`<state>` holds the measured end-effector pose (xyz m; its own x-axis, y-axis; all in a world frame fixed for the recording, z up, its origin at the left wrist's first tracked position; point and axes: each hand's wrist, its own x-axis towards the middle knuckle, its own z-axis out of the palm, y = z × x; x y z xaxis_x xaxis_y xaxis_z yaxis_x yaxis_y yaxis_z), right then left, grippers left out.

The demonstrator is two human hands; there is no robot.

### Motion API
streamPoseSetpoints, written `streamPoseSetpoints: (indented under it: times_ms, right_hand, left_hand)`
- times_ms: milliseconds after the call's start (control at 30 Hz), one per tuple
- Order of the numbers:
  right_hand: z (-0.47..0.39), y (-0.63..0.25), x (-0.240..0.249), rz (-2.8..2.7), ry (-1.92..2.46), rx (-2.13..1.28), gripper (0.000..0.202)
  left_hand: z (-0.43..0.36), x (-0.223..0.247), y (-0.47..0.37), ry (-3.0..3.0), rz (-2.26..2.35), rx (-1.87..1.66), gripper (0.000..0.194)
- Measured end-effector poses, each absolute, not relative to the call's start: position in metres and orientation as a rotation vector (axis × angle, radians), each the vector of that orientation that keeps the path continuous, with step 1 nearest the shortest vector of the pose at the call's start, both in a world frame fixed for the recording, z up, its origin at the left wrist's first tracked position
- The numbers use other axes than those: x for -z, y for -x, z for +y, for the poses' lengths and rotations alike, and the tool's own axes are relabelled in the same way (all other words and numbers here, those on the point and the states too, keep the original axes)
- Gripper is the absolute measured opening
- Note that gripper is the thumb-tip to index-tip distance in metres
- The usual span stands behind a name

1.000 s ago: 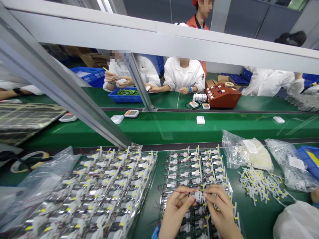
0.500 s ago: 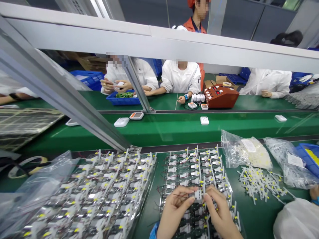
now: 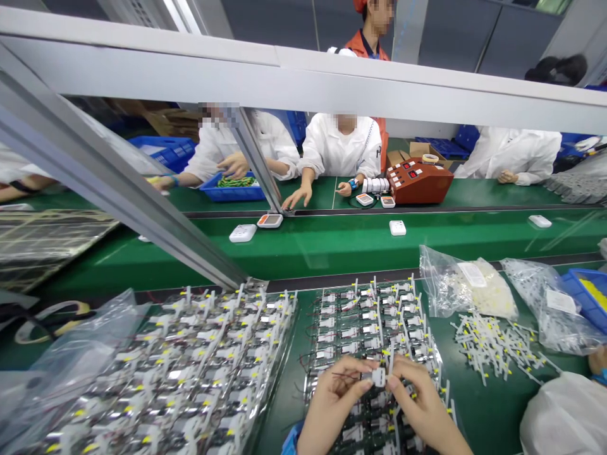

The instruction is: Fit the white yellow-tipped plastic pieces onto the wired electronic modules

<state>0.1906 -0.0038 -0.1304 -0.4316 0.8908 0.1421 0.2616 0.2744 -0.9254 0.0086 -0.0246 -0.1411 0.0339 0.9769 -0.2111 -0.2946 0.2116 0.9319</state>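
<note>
My left hand (image 3: 337,393) pinches a small white part (image 3: 378,377) with thin dark wires, above the right-hand tray (image 3: 327,323) of similar wired parts. Close beside it, my right hand (image 3: 417,398) has thumb and forefinger closed on a thin white stick (image 3: 391,359) that stands upright against the part. At the left lies another sheet of parts (image 3: 190,366) with yellow-tipped white pieces. Loose white sticks with yellow bits (image 3: 493,347) form a pile right of my hands.
Behind the trays runs a green conveyor (image 3: 332,243) carrying white devices (image 3: 397,227). A metal frame (image 3: 303,72) crosses in front. Plastic bags (image 3: 469,284) and a blue bin (image 3: 585,297) stand at the right. People in white coats sit opposite, near a red-brown box (image 3: 420,182).
The white part between my hands has turned slightly and sits a little lower. Devices on the conveyor have shifted right. A person opposite has reached a hand toward the conveyor's edge.
</note>
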Motion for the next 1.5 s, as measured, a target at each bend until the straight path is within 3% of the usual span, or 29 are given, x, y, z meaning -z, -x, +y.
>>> streamPoseSetpoints:
  times_ms: [500, 700, 1000, 1133, 1267, 1500]
  right_hand:
    - [-0.006, -0.196, 0.138, -1.796, 1.16, -1.351, 0.046]
    - [-0.007, -0.202, 0.144, -1.802, 1.201, -1.319, 0.045]
    - [-0.005, -0.198, 0.144, -1.975, 1.201, -1.116, 0.036]
    - [-0.004, -0.199, 0.145, -1.958, 1.152, -1.157, 0.026]
    - [-0.003, -0.205, 0.146, -1.978, 1.143, -1.136, 0.023]
    - [-0.001, -0.207, 0.149, -2.007, 1.142, -1.175, 0.024]
  left_hand:
    - [-0.029, 0.151, -0.015, -0.905, 1.084, -1.155, 0.024]
    - [-0.028, 0.144, -0.006, -1.367, 1.199, -1.12, 0.011]
    - [-0.02, 0.125, 0.009, -2.265, 1.324, -0.81, 0.014]
    - [-0.001, 0.132, 0.037, -2.346, 1.607, -0.722, 0.018]
    - [0.025, 0.145, 0.061, -2.259, 1.967, -0.366, 0.019]
    - [0.053, 0.169, 0.055, -2.18, 1.997, -0.196, 0.018]
